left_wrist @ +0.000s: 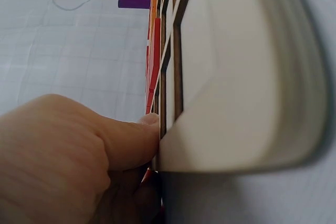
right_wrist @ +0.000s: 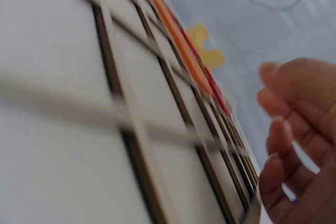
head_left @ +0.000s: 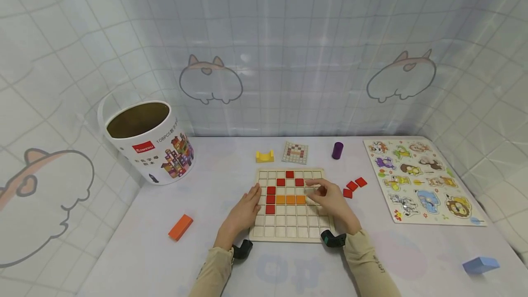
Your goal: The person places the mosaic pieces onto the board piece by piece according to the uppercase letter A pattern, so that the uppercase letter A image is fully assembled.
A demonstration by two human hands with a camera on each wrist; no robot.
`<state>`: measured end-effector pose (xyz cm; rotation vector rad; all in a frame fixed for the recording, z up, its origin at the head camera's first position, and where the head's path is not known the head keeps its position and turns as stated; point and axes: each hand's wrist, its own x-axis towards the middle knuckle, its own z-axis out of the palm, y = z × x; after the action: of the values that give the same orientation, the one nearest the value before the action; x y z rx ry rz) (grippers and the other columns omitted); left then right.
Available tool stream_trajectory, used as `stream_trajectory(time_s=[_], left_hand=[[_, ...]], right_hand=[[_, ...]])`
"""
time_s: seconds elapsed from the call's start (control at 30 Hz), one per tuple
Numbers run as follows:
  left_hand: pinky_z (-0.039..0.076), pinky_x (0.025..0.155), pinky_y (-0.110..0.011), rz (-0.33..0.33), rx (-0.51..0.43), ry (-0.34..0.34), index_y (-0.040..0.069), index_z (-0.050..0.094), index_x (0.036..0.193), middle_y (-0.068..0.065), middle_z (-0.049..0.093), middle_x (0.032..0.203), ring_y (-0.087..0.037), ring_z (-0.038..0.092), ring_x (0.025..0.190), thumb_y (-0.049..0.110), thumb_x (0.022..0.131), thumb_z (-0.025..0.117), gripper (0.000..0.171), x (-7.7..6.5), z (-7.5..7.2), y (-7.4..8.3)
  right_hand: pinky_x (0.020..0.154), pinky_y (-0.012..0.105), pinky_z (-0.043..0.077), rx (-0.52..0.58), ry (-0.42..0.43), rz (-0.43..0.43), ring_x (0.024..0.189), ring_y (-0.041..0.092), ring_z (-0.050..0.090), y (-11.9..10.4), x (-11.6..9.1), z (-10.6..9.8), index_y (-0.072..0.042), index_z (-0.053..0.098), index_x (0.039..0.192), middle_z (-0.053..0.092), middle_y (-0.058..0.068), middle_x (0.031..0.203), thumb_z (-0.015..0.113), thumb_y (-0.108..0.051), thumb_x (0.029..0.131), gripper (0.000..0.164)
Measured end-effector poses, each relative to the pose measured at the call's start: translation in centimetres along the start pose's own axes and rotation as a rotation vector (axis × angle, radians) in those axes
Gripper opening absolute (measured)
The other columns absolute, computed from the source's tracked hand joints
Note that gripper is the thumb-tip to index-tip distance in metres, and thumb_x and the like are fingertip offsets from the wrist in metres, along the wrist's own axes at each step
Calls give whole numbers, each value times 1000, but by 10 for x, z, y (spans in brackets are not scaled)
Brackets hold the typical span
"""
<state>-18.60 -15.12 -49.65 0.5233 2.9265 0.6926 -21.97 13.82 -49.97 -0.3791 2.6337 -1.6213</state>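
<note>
A wooden grid board (head_left: 286, 233) holds several red tiles (head_left: 270, 199) and a row of three orange tiles (head_left: 290, 200). Along its left edge rests my left hand (head_left: 243, 212), fingers extended. The left wrist view shows that thumb touching the board's rim (left_wrist: 173, 163). My right hand (head_left: 332, 200) hovers over the board's right side, near the upper right red tile (head_left: 299, 182). Its fingers are loosely bent, with thumb and index finger apart. Nothing shows between the right fingers (right_wrist: 278, 135) in the right wrist view. Three loose red tiles (head_left: 352, 185) lie right of that hand.
Behind the board are a pattern card (head_left: 295, 152), a yellow block (head_left: 265, 156) and a purple cylinder (head_left: 337, 150). A large bucket (head_left: 165, 164) stands at left, an orange block (head_left: 180, 227) before it. At right lie an animal puzzle (head_left: 429, 187) and a blue block (head_left: 480, 265).
</note>
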Motion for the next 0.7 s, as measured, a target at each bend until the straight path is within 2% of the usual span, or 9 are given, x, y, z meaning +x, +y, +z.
stream_trajectory(time_s=[0.17,0.33,0.43,0.57,0.7], left_hand=[[26,120,-51,9,6,0,-7,32,147,-20,26,158,-35,28,146,10,100,48,53,-1,0,0],[26,120,-51,5,5,-5,-7,32,148,-20,25,159,-35,28,146,10,100,48,53,-1,-1,0],[26,120,-51,5,8,-7,-7,31,148,-19,25,159,-35,28,146,11,100,47,53,0,0,0],[26,120,-53,14,13,-3,-7,32,147,-20,26,158,-36,29,146,10,100,48,53,0,0,-1],[26,119,-53,19,15,-1,-8,32,147,-21,27,158,-37,29,145,9,99,48,53,0,-1,-1]], right_hand=[[58,18,41,11,95,21,70,10,49,6,-1,-20,-9,66,122,60,9,84,71,-9,87,35],[54,19,44,-14,200,50,65,5,51,19,-4,-43,-9,65,124,59,7,81,70,-12,88,37],[54,18,45,-25,260,79,66,2,51,27,-8,-57,-9,64,126,60,6,86,69,-14,89,37],[56,16,46,-28,322,143,69,0,50,37,-15,-72,-9,61,129,61,4,90,67,-17,92,39],[56,16,49,-23,390,251,71,-1,51,40,-21,-81,-10,59,133,63,6,102,65,-19,93,41]])
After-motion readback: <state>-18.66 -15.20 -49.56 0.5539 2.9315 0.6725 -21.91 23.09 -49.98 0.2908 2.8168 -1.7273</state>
